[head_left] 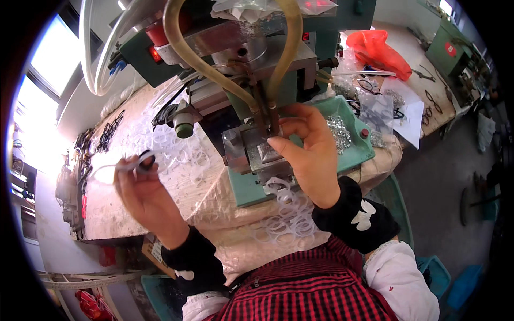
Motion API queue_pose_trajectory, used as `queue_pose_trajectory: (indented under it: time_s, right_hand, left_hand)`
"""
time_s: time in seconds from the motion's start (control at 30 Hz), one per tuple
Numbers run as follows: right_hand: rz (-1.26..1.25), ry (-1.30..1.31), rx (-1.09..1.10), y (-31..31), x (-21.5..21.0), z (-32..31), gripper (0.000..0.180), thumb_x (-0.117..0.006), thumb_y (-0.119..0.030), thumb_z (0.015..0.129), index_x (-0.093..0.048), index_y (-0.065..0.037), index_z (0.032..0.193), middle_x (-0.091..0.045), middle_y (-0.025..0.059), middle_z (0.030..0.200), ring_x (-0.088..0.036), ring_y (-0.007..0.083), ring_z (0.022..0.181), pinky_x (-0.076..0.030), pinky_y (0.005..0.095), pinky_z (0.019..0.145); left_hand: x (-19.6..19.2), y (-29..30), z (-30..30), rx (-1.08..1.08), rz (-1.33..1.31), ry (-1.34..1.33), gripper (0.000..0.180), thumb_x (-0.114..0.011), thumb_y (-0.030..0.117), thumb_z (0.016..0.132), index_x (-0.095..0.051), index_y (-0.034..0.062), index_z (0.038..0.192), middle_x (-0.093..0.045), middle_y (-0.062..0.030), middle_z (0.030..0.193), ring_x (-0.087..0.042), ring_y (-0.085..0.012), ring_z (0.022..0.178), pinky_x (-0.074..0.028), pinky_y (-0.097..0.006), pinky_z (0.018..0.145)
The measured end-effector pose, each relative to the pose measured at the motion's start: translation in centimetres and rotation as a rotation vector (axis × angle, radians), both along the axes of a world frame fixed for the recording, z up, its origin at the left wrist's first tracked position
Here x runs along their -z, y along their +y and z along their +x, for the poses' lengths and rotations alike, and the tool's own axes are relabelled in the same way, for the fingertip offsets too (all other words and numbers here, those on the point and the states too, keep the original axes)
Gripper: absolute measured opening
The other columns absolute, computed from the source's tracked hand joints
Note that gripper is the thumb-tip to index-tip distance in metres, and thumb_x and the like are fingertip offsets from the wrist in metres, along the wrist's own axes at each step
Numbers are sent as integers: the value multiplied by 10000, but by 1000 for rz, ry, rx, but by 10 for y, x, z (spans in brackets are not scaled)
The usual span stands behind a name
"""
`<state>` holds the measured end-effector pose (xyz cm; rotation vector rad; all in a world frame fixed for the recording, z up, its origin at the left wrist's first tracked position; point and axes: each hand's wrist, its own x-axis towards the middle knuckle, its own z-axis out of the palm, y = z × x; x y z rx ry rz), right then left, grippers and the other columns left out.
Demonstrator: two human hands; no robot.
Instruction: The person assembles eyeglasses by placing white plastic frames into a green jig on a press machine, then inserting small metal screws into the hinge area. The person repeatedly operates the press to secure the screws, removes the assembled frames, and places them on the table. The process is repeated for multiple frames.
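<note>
Loading appears in hand: left hand (140, 195) clamps clear ring (107, 167); right hand's (313, 155) hold at press (230, 58) indeterminable; next, align precisely.

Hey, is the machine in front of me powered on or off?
The machine looks powered on: a red light glows at its left and a red display is lit at right.

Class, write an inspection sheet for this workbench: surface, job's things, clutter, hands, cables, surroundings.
Surface: pale, worn tabletop, strewn with translucent plastic rings
Job's things: grey metal press; shallow green tray of small silvery pieces
Clutter: crumpled red plastic bag; black loops
Hands: left hand grips a thin translucent loop; right hand at the press, any held item unclear
Cables: curved yellowish tubes; white tubes
Surroundings: bright window, grey floor
</note>
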<state>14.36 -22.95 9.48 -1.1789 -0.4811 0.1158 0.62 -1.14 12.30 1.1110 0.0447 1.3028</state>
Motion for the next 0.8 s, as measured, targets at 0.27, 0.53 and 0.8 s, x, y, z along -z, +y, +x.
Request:
queue_pose_trajectory:
  time_s: [0.27,0.53,0.8]
  right_hand:
    - [-508,-607,216,-37,9,34,230,-689,-59,831,-712,-59,1061,-708,128,1069,-665,303,1055,-512,391,925]
    - [-938,-708,600,-99,93,79,33,-713,-47,765,-698,-50,794,-657,136,944,-633,396,1009,-513,460,866]
    - [-1035,-1061,598,-68,115,120,167,-670,-136,770,-635,-68,919,-637,117,1023,-614,306,1079,-505,423,813]
  left_hand:
    - [14,-82,25,38,1374,258,334,-710,99,700,-746,75,1032,-726,-67,1087,-583,-258,825,-575,-470,922]
    - [28,-83,43,133,1388,229,309,-748,53,735,-743,115,1038,-726,-65,1138,-534,-243,725,-561,-487,907]
    - [67,-99,-2,-60,1266,562,142,-607,77,967,-674,42,1087,-635,-172,1322,-577,-398,1232,-418,-514,1066]
